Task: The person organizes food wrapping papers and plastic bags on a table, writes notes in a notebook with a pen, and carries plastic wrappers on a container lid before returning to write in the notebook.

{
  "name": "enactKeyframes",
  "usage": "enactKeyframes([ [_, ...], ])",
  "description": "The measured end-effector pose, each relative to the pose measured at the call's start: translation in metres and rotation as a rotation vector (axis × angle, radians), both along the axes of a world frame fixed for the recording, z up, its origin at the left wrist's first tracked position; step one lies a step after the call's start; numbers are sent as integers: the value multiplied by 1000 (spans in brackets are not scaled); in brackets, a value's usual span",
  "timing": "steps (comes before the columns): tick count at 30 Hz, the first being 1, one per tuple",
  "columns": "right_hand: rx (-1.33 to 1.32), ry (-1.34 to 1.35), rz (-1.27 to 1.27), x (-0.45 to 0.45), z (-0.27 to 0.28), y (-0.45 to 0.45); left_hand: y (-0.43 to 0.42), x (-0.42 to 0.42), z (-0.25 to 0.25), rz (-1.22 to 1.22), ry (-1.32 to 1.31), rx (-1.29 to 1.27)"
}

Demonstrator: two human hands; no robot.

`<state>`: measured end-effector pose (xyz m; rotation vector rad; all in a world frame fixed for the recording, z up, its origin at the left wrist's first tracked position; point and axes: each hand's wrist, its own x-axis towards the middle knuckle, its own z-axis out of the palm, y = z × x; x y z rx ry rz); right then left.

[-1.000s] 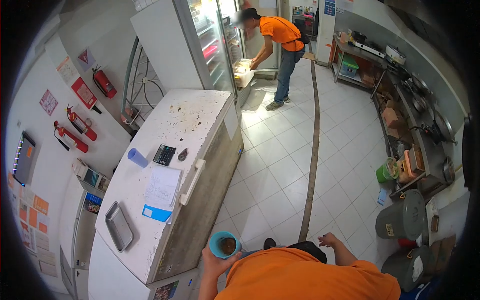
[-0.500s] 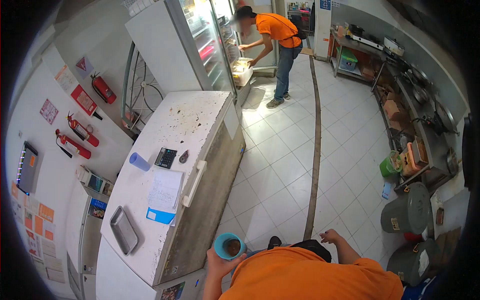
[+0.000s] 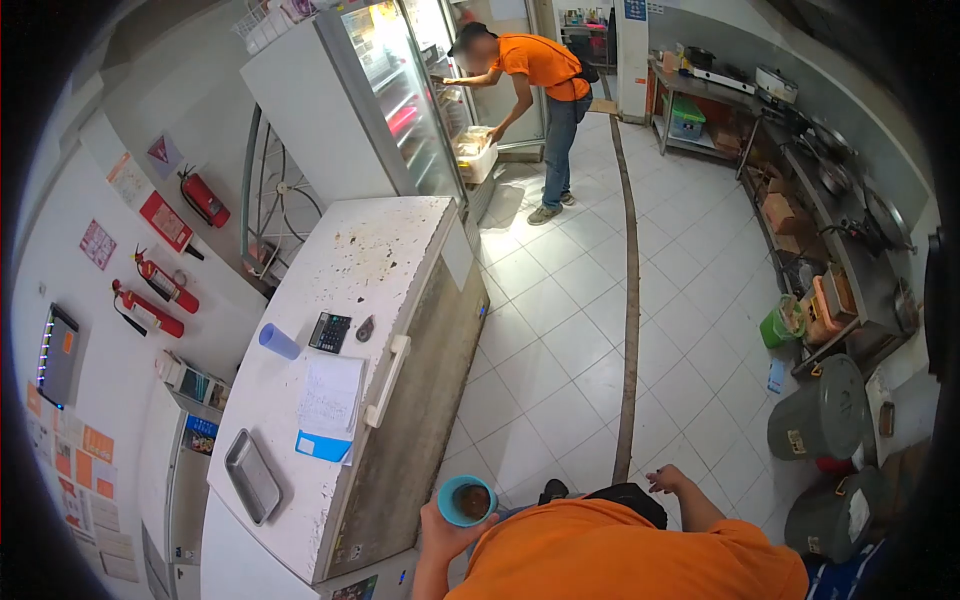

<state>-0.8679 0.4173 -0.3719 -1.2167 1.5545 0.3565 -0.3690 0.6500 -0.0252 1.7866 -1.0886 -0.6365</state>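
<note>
My left hand [image 3: 447, 532] is wrapped round a light blue cup [image 3: 452, 511], held upright in front of my body. Some dark brown liquid shows at the bottom of the cup. On my other side, my right hand [image 3: 668, 481] hangs over the tiled floor, its fingers loosely apart and nothing visible in them. To the left of the cup stands a worn white chest freezer [image 3: 330, 420]. On its top lie a metal tray [image 3: 252, 476], written sheets of paper [image 3: 330, 390] with a blue folder [image 3: 322, 446], a calculator [image 3: 330, 332] and a blue-violet plastic cup [image 3: 279, 342].
A co-worker [image 3: 540, 80] in an orange shirt bends at an open glass-door fridge [image 3: 405, 100], by a white bin [image 3: 474, 158]. A metal counter [image 3: 760, 150] with pans runs along the right wall. Lidded grey bins [image 3: 818, 408] stand near right. A dark strip [image 3: 628, 300] crosses the floor.
The co-worker has raised one arm toward the fridge shelves; the other hand stays at the white bin. My view has shifted slightly. The light blue cup remains in my left hand.
</note>
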Motion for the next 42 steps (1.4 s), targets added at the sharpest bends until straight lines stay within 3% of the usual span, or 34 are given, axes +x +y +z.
enactKeyframes([
  [19, 41, 14, -51, 4, 0, -32, -20, -1, 27, 32, -68, 26],
  [23, 43, -32, 42, 32, 4, -62, -16, 12, 23, 78, -43, 30],
  [26, -56, -70, 109, 62, -21, -94, -13, 21, 28, 124, -3, 61],
  [29, -242, -244, 172, 115, 6, -120, -11, 35, 26, 182, 72, 62],
  [31, -214, -616, 31, 128, -88, -141, -13, 49, 27, 209, 59, 30],
  [32, -408, -531, 216, 147, -154, -162, -18, 57, 31, 203, 6, -35],
  [34, -364, -509, 185, 205, -65, -174, -17, 72, 19, 203, -64, -109],
  [35, -343, -497, 170, 237, -12, -180, -9, 81, 8, 257, 37, -47],
  [37, -328, -591, 87, 293, 31, -193, -8, 107, -20, 364, 245, 79],
  [40, -346, -601, 154, 368, 124, -203, -17, 150, -36, 365, 315, -15],
  [41, -350, -594, 169, 389, 140, -207, -33, 160, -15, 351, 298, 45],
  [42, -327, -612, 172, 408, 145, -212, -30, 174, -27, 354, 230, 35],
])
